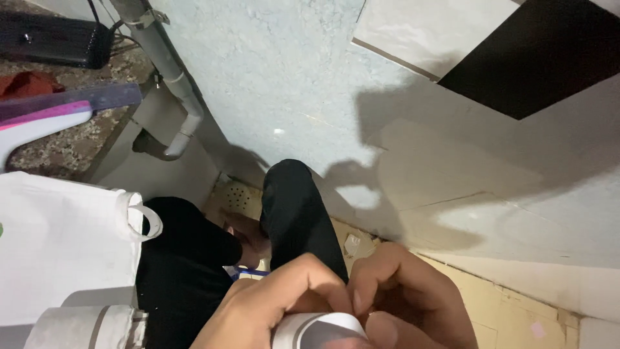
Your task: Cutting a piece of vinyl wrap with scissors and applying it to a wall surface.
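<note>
Fingers [310,284] of both hands pinch white-grey cloth [320,329] | white bag [58,245] left | grey pipe [171,77] beyond

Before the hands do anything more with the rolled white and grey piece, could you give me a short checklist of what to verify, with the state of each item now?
1. Left hand on the rolled white and grey piece: ok, its fingers curl over the top.
2. Right hand on the same piece: ok, it grips beside the left.
3. Whole piece in sight: not ok, the picture's lower edge cuts it off.
4. Grip firm: cannot tell, the contact under the fingers is hidden.
5. Space below the hands: not ok, a leg in black trousers is directly beneath.
6. White fabric at the left apart from the hands: ok.
</note>
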